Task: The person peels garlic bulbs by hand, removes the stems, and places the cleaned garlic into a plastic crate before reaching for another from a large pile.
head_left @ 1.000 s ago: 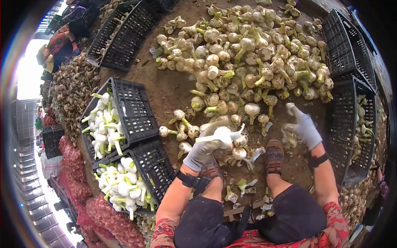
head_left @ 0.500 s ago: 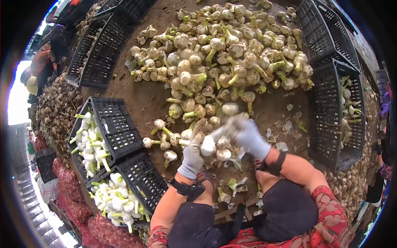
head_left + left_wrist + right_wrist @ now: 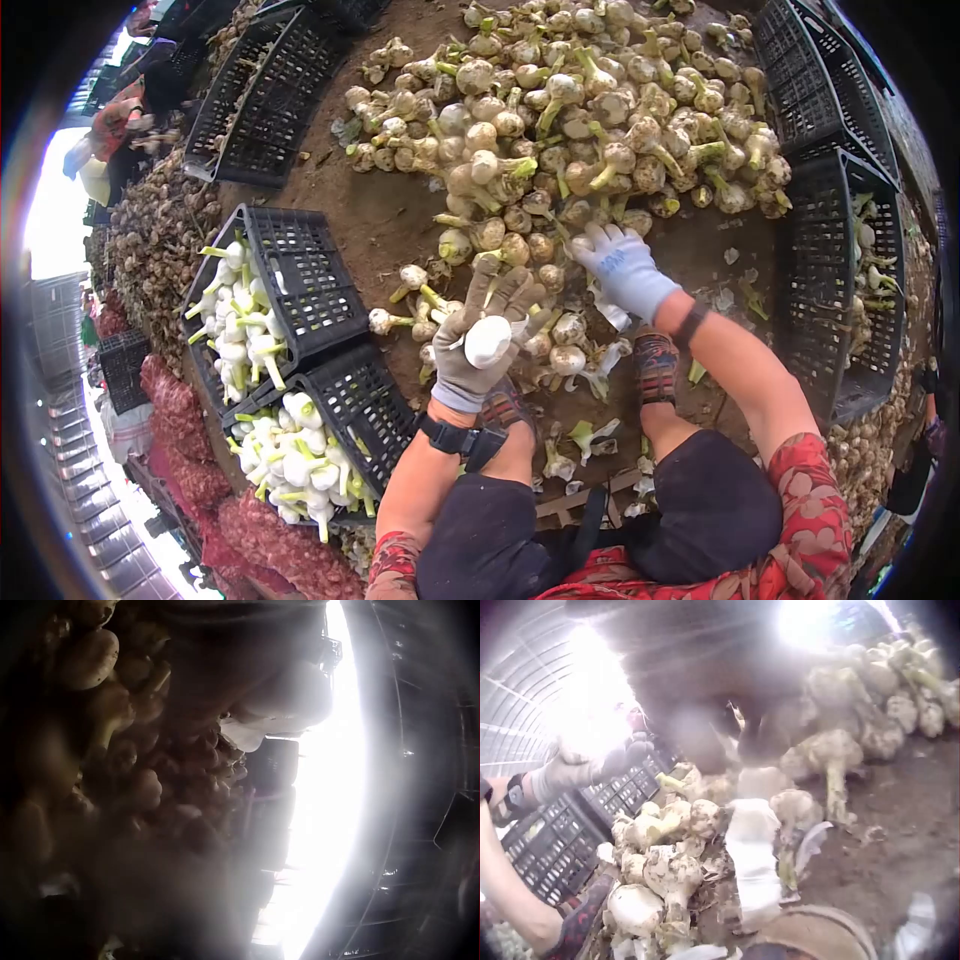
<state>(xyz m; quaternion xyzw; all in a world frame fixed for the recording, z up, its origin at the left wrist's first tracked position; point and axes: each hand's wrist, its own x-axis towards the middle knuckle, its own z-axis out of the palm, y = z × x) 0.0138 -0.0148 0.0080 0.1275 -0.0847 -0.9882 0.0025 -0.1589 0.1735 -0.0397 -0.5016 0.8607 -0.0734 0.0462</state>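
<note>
My gloved left hand [image 3: 470,375] holds a clean white garlic bulb [image 3: 488,342] in its upturned palm, its fingers around and behind the bulb. My right hand [image 3: 625,272], in a pale glove, reaches down over the near edge of the heap of dirt-marked garlic [image 3: 610,130], with its fingertips right at the bulbs. Nothing shows in its grasp. A white papery strip [image 3: 754,862] hangs or lies just below that hand. Close to both hands are loose bulbs [image 3: 567,360] and shed skins on the ground. The left wrist view is dark and blurred.
Black crates of white trimmed garlic [image 3: 300,455] stand at my left; another crate [image 3: 815,290] with garlic stands at my right. Red mesh sacks [image 3: 180,430] lie further left. My shoe [image 3: 655,367] is beside the skins. Another person [image 3: 115,125] bends at the far left.
My right hand came in from the right to the bulb in my left hand, then moved away to the heap's edge. The left hand turned its palm up with the bulb.
</note>
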